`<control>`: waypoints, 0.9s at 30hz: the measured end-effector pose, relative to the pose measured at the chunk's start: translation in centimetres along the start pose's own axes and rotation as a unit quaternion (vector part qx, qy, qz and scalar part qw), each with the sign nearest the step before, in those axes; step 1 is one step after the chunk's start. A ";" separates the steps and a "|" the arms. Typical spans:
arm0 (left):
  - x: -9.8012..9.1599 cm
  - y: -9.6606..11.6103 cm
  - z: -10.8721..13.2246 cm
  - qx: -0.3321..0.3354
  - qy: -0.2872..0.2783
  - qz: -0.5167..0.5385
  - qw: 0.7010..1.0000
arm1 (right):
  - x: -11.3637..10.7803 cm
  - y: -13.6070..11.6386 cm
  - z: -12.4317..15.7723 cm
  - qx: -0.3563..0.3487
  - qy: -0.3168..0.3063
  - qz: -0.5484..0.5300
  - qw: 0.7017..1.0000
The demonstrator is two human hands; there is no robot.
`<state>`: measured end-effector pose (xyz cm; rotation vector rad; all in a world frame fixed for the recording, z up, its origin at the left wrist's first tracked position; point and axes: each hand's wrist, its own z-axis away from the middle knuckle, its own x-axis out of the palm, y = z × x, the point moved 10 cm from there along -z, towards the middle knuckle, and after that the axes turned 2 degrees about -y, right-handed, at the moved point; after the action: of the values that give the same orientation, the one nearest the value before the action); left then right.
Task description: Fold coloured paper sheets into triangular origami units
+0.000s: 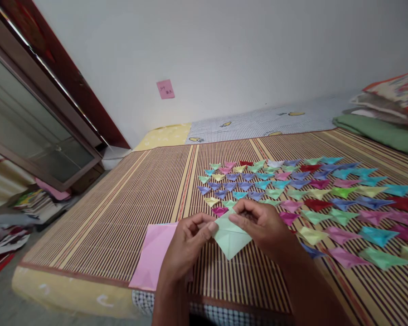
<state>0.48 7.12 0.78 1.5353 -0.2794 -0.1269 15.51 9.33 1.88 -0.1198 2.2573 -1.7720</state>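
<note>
Green paper (228, 240) is held up over the mat (109, 226), one corner pointing down, creases visible on its face. Left hand (187, 244): thumb and index finger pinch the paper's left corner. Right hand (265, 226): thumb and index finger pinch its upper right edge; the remaining fingers of both hands are partly hidden, state not determinable. Pink sheets (153, 256) lie left of the green paper, partly covered from view by the left hand. Folded pieces (343, 216) lie in rows beyond it and to its right, a magenta piece (220, 211) just past its upper edge. Risks, as judged: uneven pull between the two pinches could skew a crease or crumple the paper; a loosened pinch could let a fold spring open; the right forearm (309, 280) — close to the nearest pieces — could sweep them out of line if swung outward.
</note>
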 end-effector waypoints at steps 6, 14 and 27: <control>0.6 -1.0 0.0 -0.037 0.006 -0.016 0.999 | 1.3 -0.4 0.2 0.009 -0.033 -0.017 0.999; 0.5 -1.3 -0.2 -0.021 0.007 -0.021 1.000 | 1.8 0.3 0.1 0.032 -0.034 -0.048 0.998; -1.0 -1.9 -0.4 0.009 0.065 0.056 0.996 | 3.0 0.8 0.2 0.045 -0.103 -0.046 0.993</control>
<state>-0.21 7.71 -1.21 1.5350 -0.2621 0.0645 12.78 8.66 0.56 -0.3755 2.0544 -1.8111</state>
